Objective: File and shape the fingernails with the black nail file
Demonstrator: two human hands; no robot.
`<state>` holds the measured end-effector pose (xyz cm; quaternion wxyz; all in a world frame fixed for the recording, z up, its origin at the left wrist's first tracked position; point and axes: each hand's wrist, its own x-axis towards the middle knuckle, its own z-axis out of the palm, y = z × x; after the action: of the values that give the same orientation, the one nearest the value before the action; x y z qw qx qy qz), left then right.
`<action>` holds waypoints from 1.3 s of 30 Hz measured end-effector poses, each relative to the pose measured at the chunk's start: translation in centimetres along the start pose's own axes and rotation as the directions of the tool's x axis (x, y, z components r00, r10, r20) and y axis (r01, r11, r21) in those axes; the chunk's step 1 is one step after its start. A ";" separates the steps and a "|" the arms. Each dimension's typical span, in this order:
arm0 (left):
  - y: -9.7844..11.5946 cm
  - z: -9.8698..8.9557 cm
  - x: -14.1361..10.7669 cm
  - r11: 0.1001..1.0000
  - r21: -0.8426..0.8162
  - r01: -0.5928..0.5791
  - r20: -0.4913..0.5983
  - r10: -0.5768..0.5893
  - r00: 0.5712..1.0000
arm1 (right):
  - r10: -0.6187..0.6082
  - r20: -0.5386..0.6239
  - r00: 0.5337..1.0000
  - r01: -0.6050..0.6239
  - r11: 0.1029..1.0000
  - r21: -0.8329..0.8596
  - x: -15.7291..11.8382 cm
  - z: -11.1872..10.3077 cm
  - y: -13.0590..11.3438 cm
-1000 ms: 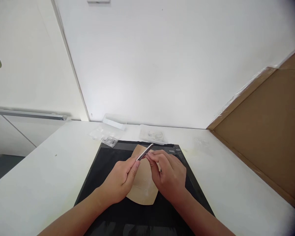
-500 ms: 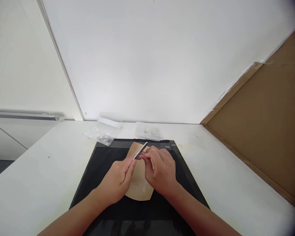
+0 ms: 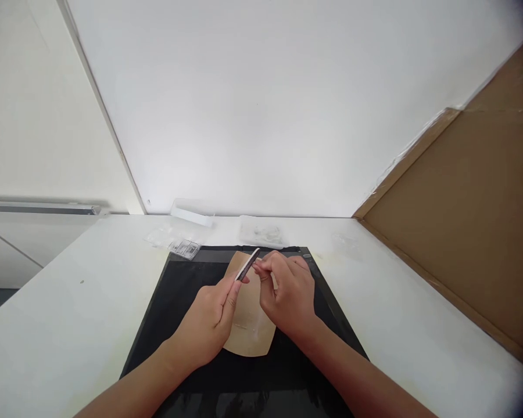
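My left hand [image 3: 209, 318] is closed around a thin flat piece [image 3: 248, 265], dark on its face with a white edge, tilted up to the right. Only its edge and a sliver of its face show, so its kind is unclear. Just right of it, my right hand [image 3: 289, 290] has thumb and fingertips pinched together near the dark face. Whatever those fingertips hold, if anything, is too small to make out. Beneath both hands lies a tan sheet [image 3: 247, 343] with curved edges, on a black mat [image 3: 174, 307].
Behind the mat lie a clear plastic case [image 3: 264, 232], a small clear box with dark markings [image 3: 185, 248] and a white strip [image 3: 192, 216] in clear wrapping. A clear scrap [image 3: 346, 244] is at right. A cardboard panel [image 3: 457, 232] stands along the table's right side.
My right hand has shifted slightly to the right, away from the thin piece. The piece has turned a little, showing more of its dark face. My left hand keeps its grip.
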<state>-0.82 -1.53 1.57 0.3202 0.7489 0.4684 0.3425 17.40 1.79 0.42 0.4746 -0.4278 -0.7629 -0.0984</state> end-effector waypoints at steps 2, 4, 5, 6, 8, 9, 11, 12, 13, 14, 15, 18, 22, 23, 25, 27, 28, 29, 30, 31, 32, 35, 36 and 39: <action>0.1 0.0 0.0 1.000 0.007 -0.021 0.005 0.021 1.000 | -0.016 0.030 0.999 0.015 1.000 0.026 0.1 -0.1 0.0; 0.1 0.0 0.0 0.999 0.020 -0.035 0.008 0.035 0.999 | -0.026 0.027 0.999 0.026 0.999 0.021 0.2 -0.2 0.0; 0.0 0.0 0.0 0.999 0.030 -0.035 0.005 0.035 0.999 | -0.019 0.006 1.000 0.019 1.000 0.004 0.2 -0.3 -0.1; 0.0 0.1 0.0 0.999 0.041 -0.031 0.002 0.031 1.000 | -0.007 -0.018 1.000 0.007 1.000 -0.011 0.3 -0.3 -0.1; -0.1 0.1 0.0 0.998 0.057 -0.026 -0.001 0.026 1.000 | 0.007 -0.027 1.000 -0.008 1.000 -0.009 0.2 -0.2 -0.1; -0.1 0.1 0.0 0.998 0.063 -0.030 0.001 0.030 1.000 | 0.005 -0.012 1.000 -0.005 1.000 0.009 0.2 -0.2 -0.2; -0.2 0.1 0.0 0.997 0.067 -0.036 0.011 0.035 0.999 | -0.010 0.029 1.000 0.009 0.999 0.041 0.1 0.0 -0.2; -0.1 0.1 0.0 0.997 0.067 -0.036 0.015 0.035 0.999 | -0.008 0.031 0.999 0.007 0.999 0.043 0.0 0.0 -0.3; -0.1 0.1 0.0 0.997 0.067 -0.032 0.016 0.031 0.999 | 0.004 0.019 1.000 -0.005 0.999 0.036 0.0 0.0 -0.3; -0.1 0.0 0.0 0.998 0.064 -0.023 0.015 0.023 1.000 | 0.022 0.000 1.000 -0.022 0.999 0.029 0.1 0.0 -0.3; -0.1 0.0 0.0 0.998 0.060 -0.014 0.014 0.013 1.000 | 0.036 -0.010 0.999 -0.036 0.999 0.030 0.1 0.0 -0.3; -0.1 0.0 0.0 0.999 0.052 0.002 0.026 -0.003 1.000 | 0.032 0.032 0.999 -0.034 0.997 0.072 0.2 0.0 -0.3; -0.3 0.0 0.0 0.999 0.045 0.028 0.042 -0.030 0.999 | 0.055 -0.008 0.998 -0.054 0.998 0.040 0.4 -0.2 -0.2; -0.3 0.0 0.0 0.998 0.042 0.036 0.039 -0.037 0.999 | 0.059 -0.011 0.998 -0.058 0.997 0.043 0.4 -0.2 -0.2; -0.3 0.1 -0.1 0.999 0.037 0.039 0.047 -0.041 0.998 | 0.048 0.016 0.999 -0.049 0.997 0.065 0.5 -0.3 -0.2; -0.3 0.1 -0.1 0.999 0.035 0.040 0.062 -0.042 0.997 | 0.052 0.023 0.998 -0.053 0.997 0.056 0.5 -0.4 -0.2; -0.3 0.1 -0.1 0.998 0.034 0.045 0.064 -0.047 0.997 | 0.067 0.009 0.998 -0.067 0.997 0.037 0.5 -0.4 -0.2; -0.2 0.1 -0.1 0.998 0.033 0.052 0.061 -0.053 0.997 | 0.072 0.001 0.997 -0.072 0.997 0.024 0.5 -0.5 -0.2; -0.2 0.1 -0.1 0.998 0.037 0.056 0.054 -0.058 0.997 | 0.066 0.009 0.998 -0.067 0.998 0.021 0.5 -0.5 -0.2; -0.1 0.1 -0.1 0.998 0.045 0.051 0.046 -0.054 0.997 | 0.051 0.030 0.998 -0.052 0.998 0.029 0.5 -0.5 -0.3; 0.0 0.2 0.0 0.998 0.056 0.041 0.043 -0.043 0.998 | 0.028 0.056 0.998 -0.030 0.999 0.039 0.5 -0.6 -0.3; 0.2 0.2 0.0 0.996 0.083 0.013 0.036 -0.016 0.999 | 0.018 0.049 0.999 -0.019 0.999 0.025 0.6 -0.7 -0.5; 0.2 0.2 0.0 0.996 0.085 0.014 0.030 -0.017 0.999 | 0.037 0.029 0.999 -0.037 0.999 0.019 0.6 -0.7 -0.6; 0.4 0.1 -0.1 0.997 0.077 0.022 0.019 -0.023 1.000 | 0.058 0.054 0.997 -0.062 0.996 0.069 0.7 -0.7 -0.7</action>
<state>-0.57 -1.83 1.80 0.2997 0.7586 0.4863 0.3134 17.19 1.37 1.57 0.4721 -0.4358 -0.7649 -0.0459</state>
